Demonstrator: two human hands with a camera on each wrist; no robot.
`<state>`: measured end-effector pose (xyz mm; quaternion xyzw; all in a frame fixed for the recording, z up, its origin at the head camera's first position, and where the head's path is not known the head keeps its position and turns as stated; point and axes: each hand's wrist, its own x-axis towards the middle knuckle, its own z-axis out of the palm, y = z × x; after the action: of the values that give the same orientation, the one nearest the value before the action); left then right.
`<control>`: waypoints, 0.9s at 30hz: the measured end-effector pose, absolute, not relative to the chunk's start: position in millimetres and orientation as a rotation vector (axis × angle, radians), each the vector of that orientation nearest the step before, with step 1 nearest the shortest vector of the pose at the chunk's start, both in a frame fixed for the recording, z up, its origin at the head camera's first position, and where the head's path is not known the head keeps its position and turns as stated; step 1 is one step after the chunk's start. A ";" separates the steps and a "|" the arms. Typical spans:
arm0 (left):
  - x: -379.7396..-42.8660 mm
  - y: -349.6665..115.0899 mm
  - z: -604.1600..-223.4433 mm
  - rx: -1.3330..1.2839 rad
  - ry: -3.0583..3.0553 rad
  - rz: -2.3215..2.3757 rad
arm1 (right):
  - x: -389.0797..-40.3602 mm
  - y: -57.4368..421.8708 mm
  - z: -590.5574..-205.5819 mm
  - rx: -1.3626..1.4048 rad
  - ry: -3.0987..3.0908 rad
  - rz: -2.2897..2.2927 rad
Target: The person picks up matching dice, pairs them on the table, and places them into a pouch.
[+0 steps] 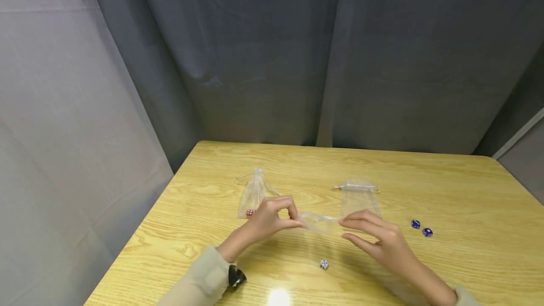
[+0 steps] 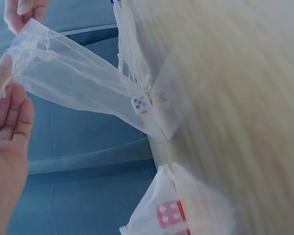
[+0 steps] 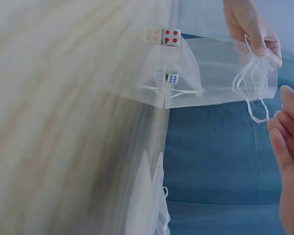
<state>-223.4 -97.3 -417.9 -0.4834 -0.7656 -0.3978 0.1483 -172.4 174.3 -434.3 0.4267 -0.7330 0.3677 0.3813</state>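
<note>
A sheer white drawstring bag (image 1: 318,225) hangs upright between the hands. The left hand (image 1: 274,216) pinches its upper edge between thumb and fingers; white cords (image 3: 247,81) dangle near that grip. The right hand (image 1: 378,237) has its fingertips right at the bag's opposite upper corner, with thumb and index finger apart. A white die (image 1: 324,264) sits below the bag on the table. In the left wrist view a white die (image 2: 139,105) overlaps the bag's lower end. The right wrist view shows a die with red pips (image 3: 171,37) and a smaller-looking one with blue pips (image 3: 173,77).
Left of the hands stands a cinched sheer bag (image 1: 253,192) holding red dice (image 1: 250,213). Another flat sheer bag (image 1: 359,197) lies beyond the right hand. Two blue dice (image 1: 421,228) rest to its right on the wooden table (image 1: 467,192). Grey curtains (image 1: 263,60) hang behind.
</note>
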 end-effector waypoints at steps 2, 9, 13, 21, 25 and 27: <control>-223.2 -98.6 -417.0 -1.374 -2.200 -1.144 | -172.2 175.6 -435.5 1.092 -1.870 0.953; -222.4 -100.1 -415.8 -1.327 -2.213 -1.160 | -171.7 169.8 -442.5 1.246 -1.857 0.987; -222.2 -99.8 -415.2 -1.326 -2.198 -1.152 | -169.1 164.5 -446.0 1.423 -1.910 1.002; -222.5 -100.2 -415.2 -1.305 -2.218 -1.141 | -163.5 161.8 -446.2 1.585 -2.207 0.804; -222.0 -100.1 -414.4 -1.317 -2.224 -1.148 | -164.8 159.7 -447.8 1.603 -2.246 0.647; -221.6 -100.1 -414.5 -1.322 -2.230 -1.154 | -165.6 159.0 -448.7 1.604 -2.265 0.583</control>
<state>-221.6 -100.1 -414.5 -0.4606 -0.7768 -0.4019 0.1515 -165.6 159.0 -448.7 0.5590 -0.7894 0.2031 0.1523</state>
